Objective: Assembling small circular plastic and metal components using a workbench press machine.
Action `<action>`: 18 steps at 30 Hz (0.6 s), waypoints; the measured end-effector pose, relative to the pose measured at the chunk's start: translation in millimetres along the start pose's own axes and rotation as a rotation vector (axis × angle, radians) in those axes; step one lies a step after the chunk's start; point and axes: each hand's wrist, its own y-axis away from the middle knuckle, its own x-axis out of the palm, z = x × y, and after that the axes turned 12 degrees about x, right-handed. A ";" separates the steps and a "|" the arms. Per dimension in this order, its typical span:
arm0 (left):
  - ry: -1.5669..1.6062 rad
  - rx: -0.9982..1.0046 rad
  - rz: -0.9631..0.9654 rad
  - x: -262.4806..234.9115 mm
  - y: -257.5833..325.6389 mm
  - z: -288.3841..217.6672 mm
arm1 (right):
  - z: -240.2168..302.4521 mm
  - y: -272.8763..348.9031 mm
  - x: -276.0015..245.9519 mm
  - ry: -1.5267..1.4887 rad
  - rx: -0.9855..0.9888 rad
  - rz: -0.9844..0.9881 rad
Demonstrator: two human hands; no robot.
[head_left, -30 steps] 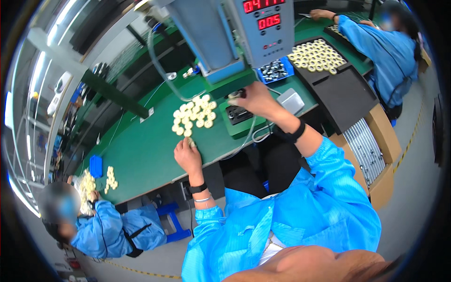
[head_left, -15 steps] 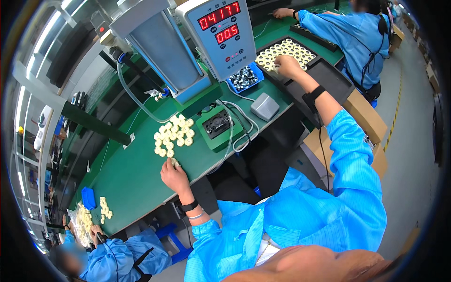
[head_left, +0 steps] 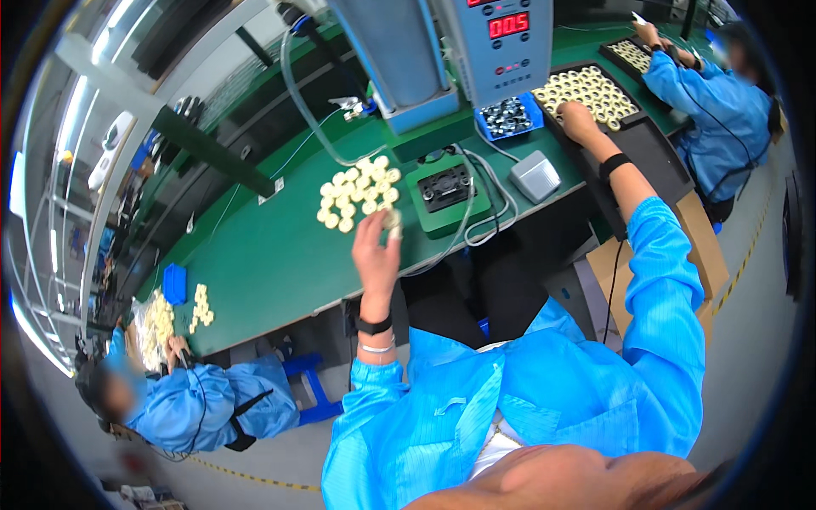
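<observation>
Lighting: bright, even, cool white; long ceiling strip lights (head_left: pixel 38 183) glare at nine o'clock. Shadows: soft, short, beneath the raised left hand (head_left: pixel 374 246) on the matte green bench top (head_left: pixel 272 255). Distortion: strong fisheye; bench edges bow toward the rim, black vignette all round. Focus: centre crisp, periphery smeared; pale blur at six o'clock.

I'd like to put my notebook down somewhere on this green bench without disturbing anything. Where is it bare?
Bare green table stretches between the loose pile of cream rings and the small blue bin. It is crowded to the right: the left hand, green fixture, cables, grey box and black tray of rings under the right hand.
</observation>
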 end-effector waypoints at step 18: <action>-0.015 0.287 0.156 61.9 -52.7 -21.7 | 114.9 47.2 -78.9 -0.403 -0.229 -0.051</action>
